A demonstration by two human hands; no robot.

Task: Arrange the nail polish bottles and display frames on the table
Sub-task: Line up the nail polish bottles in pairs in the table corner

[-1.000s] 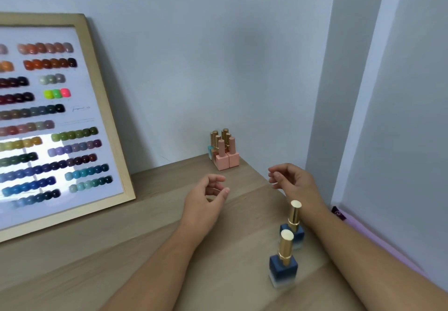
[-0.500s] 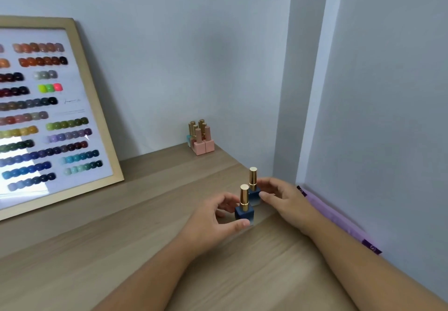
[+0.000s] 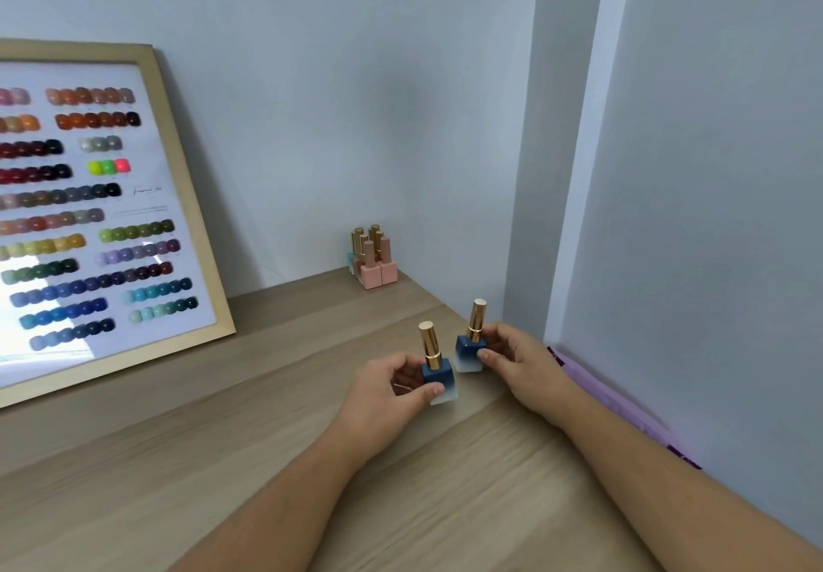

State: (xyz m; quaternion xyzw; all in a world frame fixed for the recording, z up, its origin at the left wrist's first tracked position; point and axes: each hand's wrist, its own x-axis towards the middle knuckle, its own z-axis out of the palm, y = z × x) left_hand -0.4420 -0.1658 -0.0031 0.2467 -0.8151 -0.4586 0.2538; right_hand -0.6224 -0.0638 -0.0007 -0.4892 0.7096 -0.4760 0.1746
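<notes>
2 blue bottles stand at lower centre of the frame, gold caps up, long axes near vertical, the right one tipped slightly. the left hand (image 3: 392, 386) pinches the near bottle (image 3: 437, 373) at its base, the right hand (image 3: 519, 360) the far bottle (image 3: 470, 351) (low grips likely for sliding) toward the pink cluster (image 3: 373, 259) by the wall; the frame (image 3: 111, 215) leans at left.
</notes>
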